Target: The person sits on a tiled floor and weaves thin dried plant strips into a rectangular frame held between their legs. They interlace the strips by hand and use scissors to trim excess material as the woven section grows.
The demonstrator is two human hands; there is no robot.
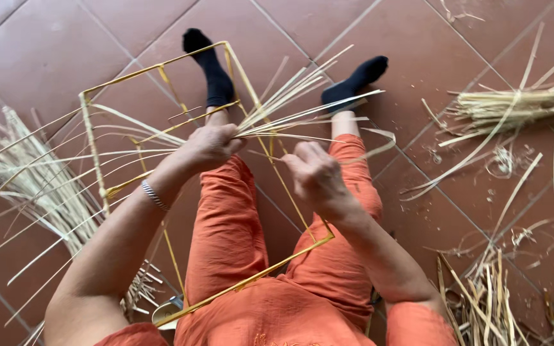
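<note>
Two hands: at straw strips on a yellow wire frame (161,67).
Hidden: right fingertips, curled under.
Left hand (211,146): clenched on straw strips (302,106).
Right hand (317,176): curled, pinching one strip.

A yellow wire box frame (161,67) rests tilted across the sitter's lap, while pale straw strips (302,106) fan outward from its top bar, bunched at one point.
</note>
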